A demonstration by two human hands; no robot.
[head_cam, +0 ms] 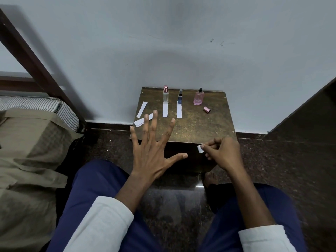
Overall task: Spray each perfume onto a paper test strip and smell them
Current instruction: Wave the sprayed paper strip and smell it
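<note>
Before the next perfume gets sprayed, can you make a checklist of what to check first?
1. Cap off the pink square glass bottle: ok, its black nozzle is bare and the small pink cap lies beside it on the brown wooden stool.
2. Fresh strip in hand: ok, the right hand pinches a white paper strip.
3. Left hand free to grab the bottle: ok, fingers spread, holding nothing.
4. Other bottles done: cannot tell; the clear bottle with pink cap and the slim dark blue bottle each have a strip in front.
5. Spare strips ready: ok, a pile at the stool's left.
</note>
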